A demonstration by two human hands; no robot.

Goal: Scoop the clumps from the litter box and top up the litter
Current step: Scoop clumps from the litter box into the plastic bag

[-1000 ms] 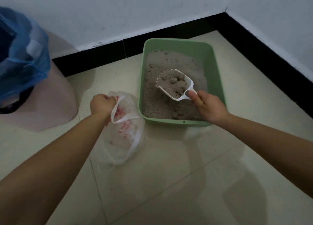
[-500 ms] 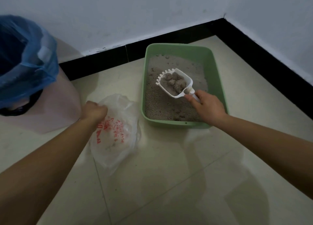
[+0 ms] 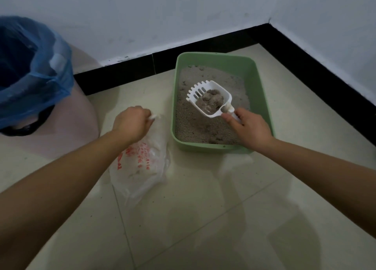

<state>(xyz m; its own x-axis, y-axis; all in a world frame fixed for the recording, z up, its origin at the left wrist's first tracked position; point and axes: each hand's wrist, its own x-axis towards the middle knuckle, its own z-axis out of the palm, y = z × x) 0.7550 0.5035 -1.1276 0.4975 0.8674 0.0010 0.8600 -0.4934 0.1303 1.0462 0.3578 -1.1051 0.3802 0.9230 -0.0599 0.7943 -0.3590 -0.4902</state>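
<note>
The right hand point(image 3: 251, 128) grips the scoop point(image 3: 209, 98) of clumps point(image 3: 211, 98) over the litter box point(image 3: 262, 98); the left hand point(image 3: 131, 123) pinches the plastic bag point(image 3: 142, 168).

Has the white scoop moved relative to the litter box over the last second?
No, hardly: the scoop still hangs over the middle of the green litter box, held by the right hand; its load has sifted down to clumps.

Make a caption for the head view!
Right hand holds scoop of clumps over litter box; left hand grips bag.
</note>
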